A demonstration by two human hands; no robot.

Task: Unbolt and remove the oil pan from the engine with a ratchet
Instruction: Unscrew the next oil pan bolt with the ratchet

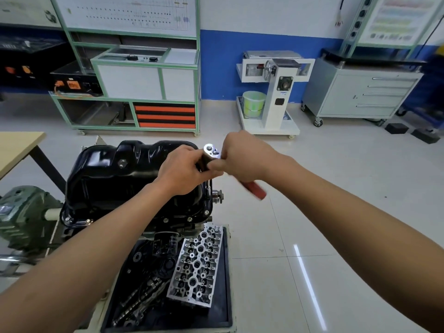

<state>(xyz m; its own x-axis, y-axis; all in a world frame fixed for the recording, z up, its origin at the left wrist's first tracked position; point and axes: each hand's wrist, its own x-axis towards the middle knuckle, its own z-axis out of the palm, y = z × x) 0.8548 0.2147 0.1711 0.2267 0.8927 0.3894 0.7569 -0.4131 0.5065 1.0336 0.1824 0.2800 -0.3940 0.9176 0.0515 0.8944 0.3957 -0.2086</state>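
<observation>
A glossy black oil pan [115,179] sits on top of the upturned engine, with bolts showing along its near flange [165,220]. A ratchet [211,151] with a silver head and red handle [255,189] stands over the pan's right edge on a thin extension [208,188]. My left hand [182,169] grips the ratchet just under its head. My right hand [242,157] grips the handle, whose red end sticks out below my wrist and looks blurred.
A silver cylinder head [197,265] and dark engine parts lie in a black tray [225,284] below the engine. A green motor [24,217] sits left, a wooden table [16,147] behind it. Cabinets and a white stand [274,92] line the far wall.
</observation>
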